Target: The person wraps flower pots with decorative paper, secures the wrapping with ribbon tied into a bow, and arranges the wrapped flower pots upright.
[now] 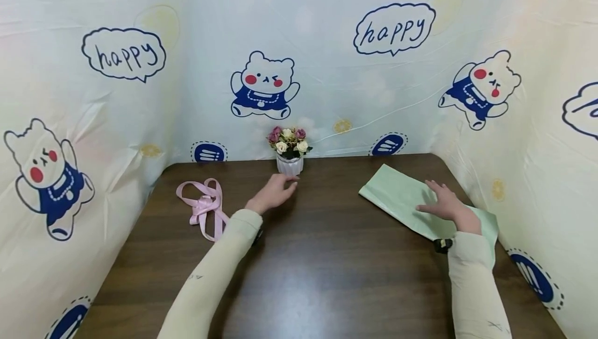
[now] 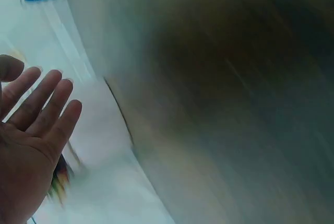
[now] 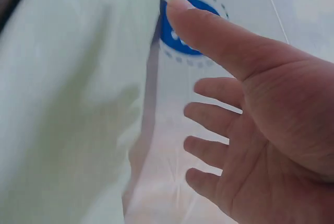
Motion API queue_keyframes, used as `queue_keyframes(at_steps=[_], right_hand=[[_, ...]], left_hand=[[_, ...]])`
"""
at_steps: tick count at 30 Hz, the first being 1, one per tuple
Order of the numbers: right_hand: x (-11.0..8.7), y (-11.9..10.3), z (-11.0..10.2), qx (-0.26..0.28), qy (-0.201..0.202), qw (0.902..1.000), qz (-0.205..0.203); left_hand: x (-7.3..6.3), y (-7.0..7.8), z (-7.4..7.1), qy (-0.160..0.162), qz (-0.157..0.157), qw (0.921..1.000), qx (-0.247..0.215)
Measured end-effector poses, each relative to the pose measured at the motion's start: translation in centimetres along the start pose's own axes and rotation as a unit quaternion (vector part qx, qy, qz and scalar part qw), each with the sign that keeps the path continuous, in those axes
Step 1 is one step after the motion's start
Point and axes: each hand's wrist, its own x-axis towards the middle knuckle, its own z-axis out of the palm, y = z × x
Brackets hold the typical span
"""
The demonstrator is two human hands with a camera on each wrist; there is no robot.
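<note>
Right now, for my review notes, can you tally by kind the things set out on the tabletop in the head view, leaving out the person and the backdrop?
Pink ribbon bundle: 1
Light green cloth: 1
White pot of flowers: 1
Total: 3
</note>
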Motion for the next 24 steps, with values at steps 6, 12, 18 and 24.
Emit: queue_keyframes(at_steps=[6, 12, 18, 24], right_hand=[[-3.3, 1.5, -1.3, -0.006, -0.014, 0.9998, 0.013], [-5.7, 3.4, -1.5, -0.009, -0.021, 0.9994, 0.027], [-6.6, 5.1, -1.1, -0.028, -0.017, 0.9990, 0.030], [-6.8, 5.9, -0.2, -0.024, -0.046, 0.9972, 0.054]], left_hand=[[3.8, 4.5, 4.3, -0.040, 0.041, 0.9983, -0.003], [6.4, 9.4, 9.3, -0.081, 0.088, 0.9914, 0.053], [7.6, 13.8, 13.4, -0.142, 0.118, 0.9759, 0.115], [8.1, 16.6, 15.5, -0.190, 0.092, 0.9657, 0.152]])
